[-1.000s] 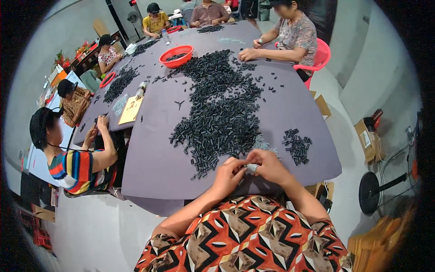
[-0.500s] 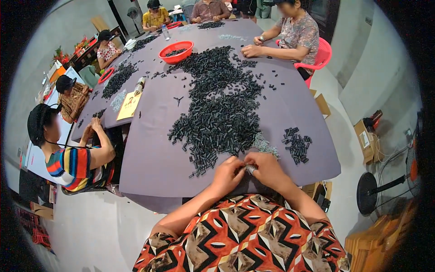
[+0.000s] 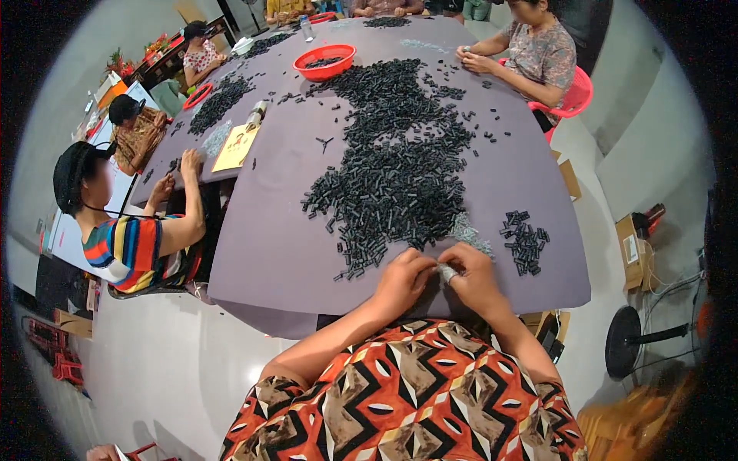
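My left hand (image 3: 404, 283) and my right hand (image 3: 472, 278) meet over the front edge of the grey-covered table (image 3: 269, 253). Fingers on both are closed in a pinch, and what lies between the tips is too small to make out. Something silvery grey (image 3: 447, 273) shows at my right fingers; whether it is held or wrapped round a finger is unclear. Just beyond my hands spreads a big heap of short black tube-like pieces (image 3: 400, 184). A little pile of small pale grey pieces (image 3: 469, 232) touches its near right side. Farther right lies a separate small group of black pieces (image 3: 526, 244).
A red basket (image 3: 324, 63) with black pieces stands beyond the heap. A yellow card (image 3: 235, 147) lies at left. Co-workers sit around the table, one in a striped shirt (image 3: 131, 250) at left, another on a pink chair (image 3: 576, 96) at right. A black fan (image 3: 623, 342) stands at lower right.
The view has shifted, so the table appears farther right and higher. My hands stay together, fingers pinched. The striped-shirt co-worker's hands have moved apart; the right-hand co-worker's hands have come together.
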`<move>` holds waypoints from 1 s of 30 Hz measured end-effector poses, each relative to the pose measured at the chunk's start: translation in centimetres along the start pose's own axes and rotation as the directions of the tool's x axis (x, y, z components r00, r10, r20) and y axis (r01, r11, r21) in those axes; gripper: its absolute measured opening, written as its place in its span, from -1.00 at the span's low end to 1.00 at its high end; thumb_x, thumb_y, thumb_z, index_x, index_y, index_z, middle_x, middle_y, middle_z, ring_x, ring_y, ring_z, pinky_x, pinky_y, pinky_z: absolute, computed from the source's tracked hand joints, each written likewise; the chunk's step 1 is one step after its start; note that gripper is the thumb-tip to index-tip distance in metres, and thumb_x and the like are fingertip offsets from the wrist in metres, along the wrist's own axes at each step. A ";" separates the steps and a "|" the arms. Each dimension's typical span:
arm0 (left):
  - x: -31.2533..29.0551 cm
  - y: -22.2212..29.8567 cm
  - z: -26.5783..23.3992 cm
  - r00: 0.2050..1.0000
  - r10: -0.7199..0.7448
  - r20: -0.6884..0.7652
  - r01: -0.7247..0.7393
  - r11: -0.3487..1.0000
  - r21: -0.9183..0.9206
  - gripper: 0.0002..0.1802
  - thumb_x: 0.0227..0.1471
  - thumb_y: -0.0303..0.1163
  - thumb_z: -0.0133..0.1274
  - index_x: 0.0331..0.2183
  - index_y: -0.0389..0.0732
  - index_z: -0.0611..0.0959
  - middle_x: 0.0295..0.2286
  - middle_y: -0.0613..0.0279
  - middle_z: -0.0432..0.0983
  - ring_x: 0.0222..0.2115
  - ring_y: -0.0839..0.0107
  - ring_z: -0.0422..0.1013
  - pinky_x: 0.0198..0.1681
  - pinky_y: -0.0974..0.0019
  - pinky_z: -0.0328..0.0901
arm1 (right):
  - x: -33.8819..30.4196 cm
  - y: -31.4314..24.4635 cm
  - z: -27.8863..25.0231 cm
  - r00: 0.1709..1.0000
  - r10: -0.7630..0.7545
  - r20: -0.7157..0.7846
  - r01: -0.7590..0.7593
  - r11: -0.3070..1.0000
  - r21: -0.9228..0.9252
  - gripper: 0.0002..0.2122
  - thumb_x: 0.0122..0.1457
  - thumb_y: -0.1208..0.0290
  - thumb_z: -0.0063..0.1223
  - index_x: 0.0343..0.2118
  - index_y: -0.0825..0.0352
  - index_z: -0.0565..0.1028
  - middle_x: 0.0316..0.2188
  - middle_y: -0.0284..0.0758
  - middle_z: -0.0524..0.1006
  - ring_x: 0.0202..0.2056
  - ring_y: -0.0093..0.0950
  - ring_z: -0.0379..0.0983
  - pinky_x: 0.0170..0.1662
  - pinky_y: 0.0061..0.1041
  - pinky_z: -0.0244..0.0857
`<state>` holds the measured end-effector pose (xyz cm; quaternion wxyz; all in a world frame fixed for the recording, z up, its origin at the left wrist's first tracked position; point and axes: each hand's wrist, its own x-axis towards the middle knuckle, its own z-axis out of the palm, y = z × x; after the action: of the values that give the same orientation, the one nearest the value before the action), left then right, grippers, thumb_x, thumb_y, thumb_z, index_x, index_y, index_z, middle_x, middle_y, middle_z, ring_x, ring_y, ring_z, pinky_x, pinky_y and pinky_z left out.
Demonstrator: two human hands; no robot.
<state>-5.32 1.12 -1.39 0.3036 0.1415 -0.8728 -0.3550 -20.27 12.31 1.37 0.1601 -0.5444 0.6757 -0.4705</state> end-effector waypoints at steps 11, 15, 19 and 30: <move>-2.0 0.0 -1.2 0.959 -0.269 -0.084 0.255 0.955 -0.150 -0.80 0.16 -0.50 0.03 -0.15 -0.26 0.61 -0.37 0.13 0.60 -0.39 0.38 0.53 -0.28 0.36 0.40 | -0.9 0.6 0.3 0.999 0.048 0.022 -0.048 0.999 -0.003 -0.78 -0.12 0.66 0.03 -0.33 0.38 0.51 -0.41 -0.20 0.51 -0.38 -0.29 0.48 -0.29 -0.40 0.35; -1.3 0.3 -3.2 0.986 -0.119 -0.118 0.119 0.993 -0.006 -0.85 0.08 -0.58 0.05 -0.25 -0.27 0.62 -0.41 0.12 0.51 -0.37 0.26 0.46 -0.28 0.33 0.34 | 0.0 -0.1 -0.4 0.997 0.076 -0.005 -0.075 0.989 0.126 -0.85 -0.01 0.65 0.07 -0.33 0.40 0.51 -0.40 -0.23 0.54 -0.37 -0.38 0.51 -0.28 -0.47 0.37; -1.2 -0.9 -3.7 0.999 -0.051 -0.008 0.052 0.980 0.192 -0.76 -0.09 -0.60 0.12 -0.27 -0.22 0.64 -0.34 0.10 0.51 -0.25 0.06 0.42 -0.19 0.16 0.33 | 0.3 0.2 -0.5 0.994 0.109 -0.014 -0.106 0.983 0.148 -0.88 0.01 0.63 0.10 -0.35 0.41 0.51 -0.43 -0.25 0.52 -0.38 -0.44 0.51 -0.31 -0.51 0.36; 3.6 -2.2 -4.1 0.996 0.075 -0.044 -0.050 0.910 0.411 -0.85 -0.04 -0.48 0.16 -0.33 -0.22 0.64 -0.37 0.12 0.49 -0.30 0.09 0.43 -0.27 0.10 0.36 | -0.8 0.3 -0.2 0.998 0.057 -0.001 -0.057 0.992 0.115 -0.87 -0.01 0.63 0.10 -0.35 0.40 0.51 -0.42 -0.26 0.50 -0.41 -0.42 0.49 -0.34 -0.51 0.34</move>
<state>-5.42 -4.29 0.89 0.3041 0.1842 -0.9225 -0.1502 -20.34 13.16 0.96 0.2030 -0.5138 0.6631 -0.5051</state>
